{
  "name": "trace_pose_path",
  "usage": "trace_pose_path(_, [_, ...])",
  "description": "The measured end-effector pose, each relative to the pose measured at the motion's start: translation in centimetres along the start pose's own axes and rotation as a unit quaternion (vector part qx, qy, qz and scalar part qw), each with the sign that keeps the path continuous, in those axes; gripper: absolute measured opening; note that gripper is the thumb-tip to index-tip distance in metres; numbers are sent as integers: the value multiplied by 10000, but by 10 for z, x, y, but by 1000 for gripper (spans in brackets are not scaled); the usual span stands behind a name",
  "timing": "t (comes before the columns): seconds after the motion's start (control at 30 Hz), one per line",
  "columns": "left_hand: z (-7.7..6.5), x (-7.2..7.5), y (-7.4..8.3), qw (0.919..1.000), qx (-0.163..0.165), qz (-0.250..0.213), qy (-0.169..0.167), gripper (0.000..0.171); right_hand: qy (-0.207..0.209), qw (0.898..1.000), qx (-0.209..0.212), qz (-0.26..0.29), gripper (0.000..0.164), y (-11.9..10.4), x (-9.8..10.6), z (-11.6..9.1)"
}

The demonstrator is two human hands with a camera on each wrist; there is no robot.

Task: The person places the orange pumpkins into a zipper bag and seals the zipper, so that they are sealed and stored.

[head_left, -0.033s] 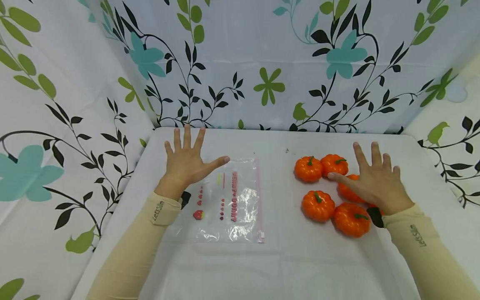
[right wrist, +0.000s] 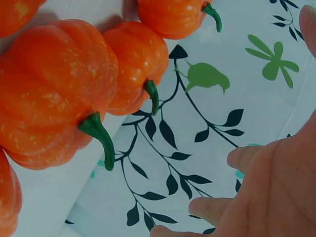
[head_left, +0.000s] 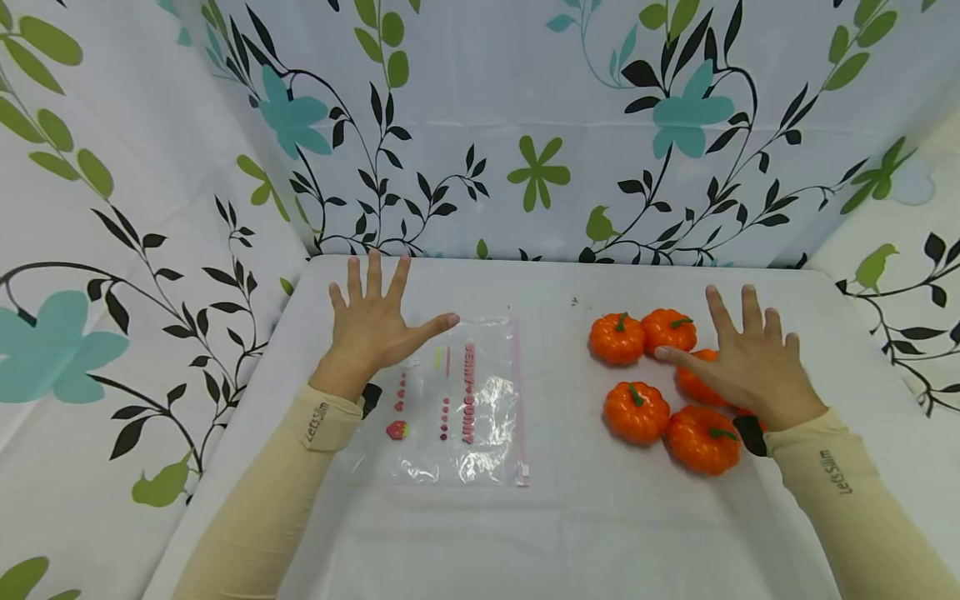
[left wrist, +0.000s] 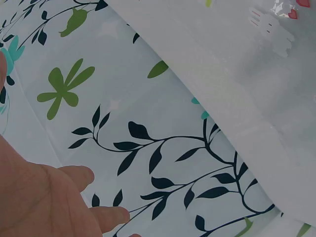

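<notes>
My left hand (head_left: 369, 335) hovers with its fingers spread above the left edge of a clear zip bag (head_left: 491, 467), holding nothing. Pink lettering, small hearts and a strawberry are printed on the bag, which lies flat. To the right, my right hand (head_left: 759, 367) is also spread and holds nothing; it is over a group of several small orange pumpkins (head_left: 636, 412) with green stems. It partly hides a pumpkin (head_left: 697, 379) beneath it. The right wrist view shows a large-looking pumpkin (right wrist: 54, 94) apart from the fingers. A white printed figure (left wrist: 274, 32) appears in the left wrist view.
Both things lie on a white table (head_left: 555, 542). A curtain (head_left: 465, 125) patterned with leaves, flowers and birds hangs behind the table and along its sides. The bag has a pink zip edge with a slider (head_left: 522, 475) at its near corner.
</notes>
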State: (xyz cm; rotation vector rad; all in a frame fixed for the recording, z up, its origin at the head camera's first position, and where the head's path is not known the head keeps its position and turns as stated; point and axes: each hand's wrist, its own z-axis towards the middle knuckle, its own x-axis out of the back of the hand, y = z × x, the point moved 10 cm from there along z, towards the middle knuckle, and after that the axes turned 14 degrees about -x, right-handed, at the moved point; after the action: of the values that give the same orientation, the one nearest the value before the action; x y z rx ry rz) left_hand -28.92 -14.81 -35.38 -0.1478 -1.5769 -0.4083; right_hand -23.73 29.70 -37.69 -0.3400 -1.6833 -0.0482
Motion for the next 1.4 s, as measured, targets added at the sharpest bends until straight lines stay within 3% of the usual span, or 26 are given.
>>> trace_pose_path(0.17, [1, 0, 2, 10000, -14, 65, -10, 116, 58, 10000, -12, 43, 117, 2, 1, -1])
trace_pose_path(0.5, [0, 1, 10, 9998, -98, 88, 163, 114, 594, 9972, 191, 423, 122, -5, 7, -13])
trace_pose_path(0.67, [-1, -8, 24, 9969, -232, -319, 687, 114, 575, 9937, 396, 881, 128, -12, 6, -21])
trace_pose_path(0.8, [-3, -18, 38, 9849, -392, -977, 1375, 118, 509, 9887, 684, 1234, 132, -21, 6, -27])
trace_pose_path(0.87, [-4, -25, 47, 9796, -510, -1206, 1522, 118, 440, 9876, 777, 1291, 135, -25, 5, -29])
trace_pose_path(0.93, [-3, -34, 57, 9783, -610, -1358, 1440, 116, 316, 9887, 804, 1224, 137, -28, 1, -31])
trace_pose_path(1.03, [-3, -53, 74, 9831, -807, -1321, 977, 109, 32, 9923, 842, 904, 130, -33, -11, -36])
trace_pose_path(1.2, [-5, -84, 104, 9887, -1258, -794, 177, 88, -311, 9940, 972, 399, 111, -42, -29, -48])
trace_pose_path(1.27, [-6, -93, 114, 9885, -1362, -650, -47, 82, -377, 9943, 938, 338, 113, -44, -34, -49])
trace_pose_path(1.4, [-8, -104, 128, 9877, -1435, -568, -246, 70, -463, 9950, 862, 202, 112, -44, -46, -49])
